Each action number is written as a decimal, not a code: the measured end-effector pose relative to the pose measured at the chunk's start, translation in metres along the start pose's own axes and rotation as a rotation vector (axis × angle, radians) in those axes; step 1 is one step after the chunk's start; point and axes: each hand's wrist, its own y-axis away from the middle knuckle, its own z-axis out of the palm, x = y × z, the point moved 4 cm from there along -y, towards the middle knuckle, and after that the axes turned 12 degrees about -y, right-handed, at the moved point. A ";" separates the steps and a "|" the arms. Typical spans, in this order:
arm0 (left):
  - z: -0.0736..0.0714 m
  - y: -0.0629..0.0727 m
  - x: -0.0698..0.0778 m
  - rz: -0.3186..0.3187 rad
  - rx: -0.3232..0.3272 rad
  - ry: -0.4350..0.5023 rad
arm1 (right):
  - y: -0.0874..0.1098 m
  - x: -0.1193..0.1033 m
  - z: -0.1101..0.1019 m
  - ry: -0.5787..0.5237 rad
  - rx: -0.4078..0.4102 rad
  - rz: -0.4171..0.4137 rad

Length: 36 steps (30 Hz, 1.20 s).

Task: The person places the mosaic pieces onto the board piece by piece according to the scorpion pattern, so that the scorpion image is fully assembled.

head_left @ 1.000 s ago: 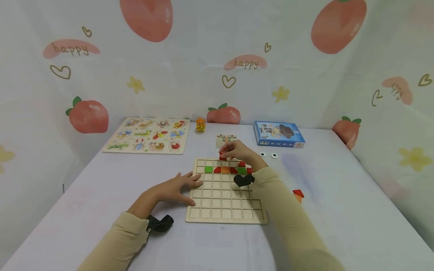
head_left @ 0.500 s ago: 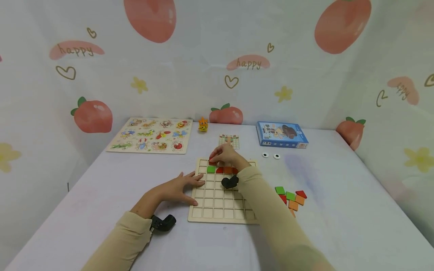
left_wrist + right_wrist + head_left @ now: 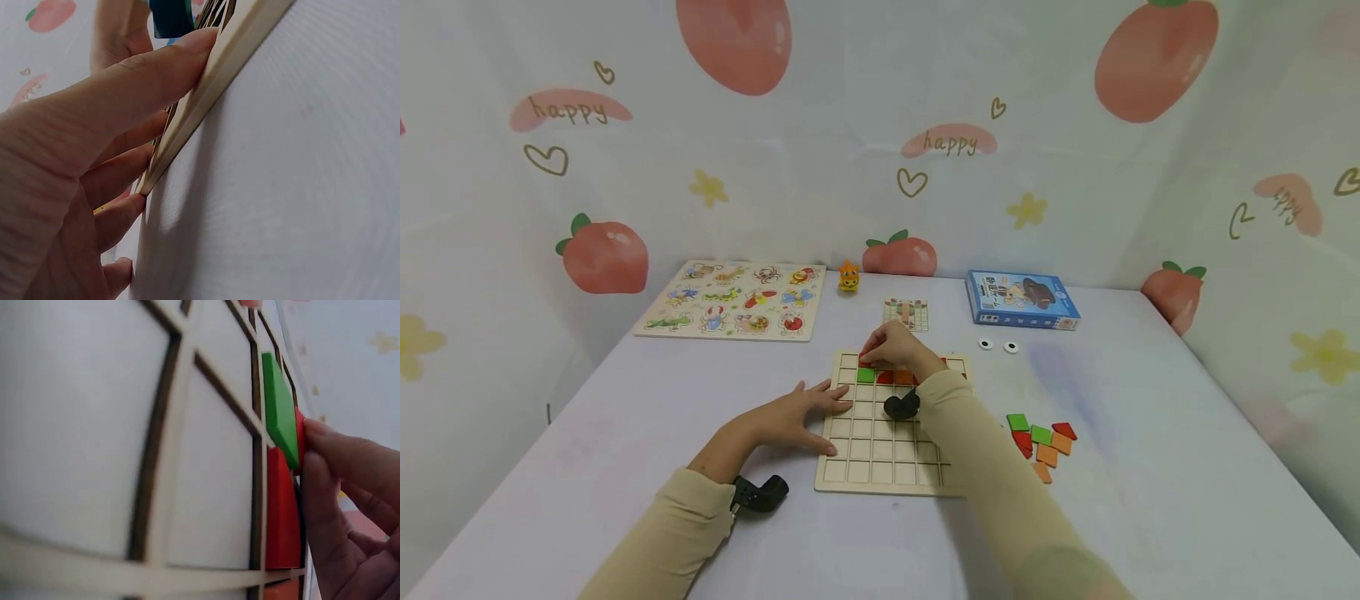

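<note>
A wooden grid board [image 3: 872, 474] lies on the table. My left hand [image 3: 788, 418] rests along its left edge with fingers spread; in the left wrist view the thumb [image 3: 187, 53] touches the board's rim. Over the board's far row, my right hand [image 3: 895, 346] pinches a small red tile [image 3: 300, 439] between thumb and fingertips. Just nearer than that tile, a green square tile [image 3: 866, 376] sits in a cell. Beside it are a red tile [image 3: 282, 519] with a curved edge and an orange tile [image 3: 903, 377]. My right hand and forearm hide other cells.
Several loose green, red and orange tiles [image 3: 1041, 435] lie right of the board. Two eye discs [image 3: 1011, 347] and a blue box [image 3: 1022, 300] are farther back. Behind the board lie a pattern card [image 3: 906, 314], an orange figurine [image 3: 848, 277] and an insect puzzle board [image 3: 730, 302].
My right hand has moved left along the far row with the red tile, to the cell beyond the green square. The head view has shifted slightly, and my left hand stays on the board's edge.
</note>
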 end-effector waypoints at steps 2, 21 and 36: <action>0.000 0.000 0.000 0.000 0.000 -0.001 | 0.001 0.000 0.000 0.028 0.015 0.000; 0.000 0.000 0.000 -0.008 0.009 0.006 | 0.008 0.000 -0.006 0.128 0.037 -0.031; 0.001 0.001 0.001 -0.022 0.010 0.009 | 0.037 -0.006 -0.038 0.073 -0.023 -0.058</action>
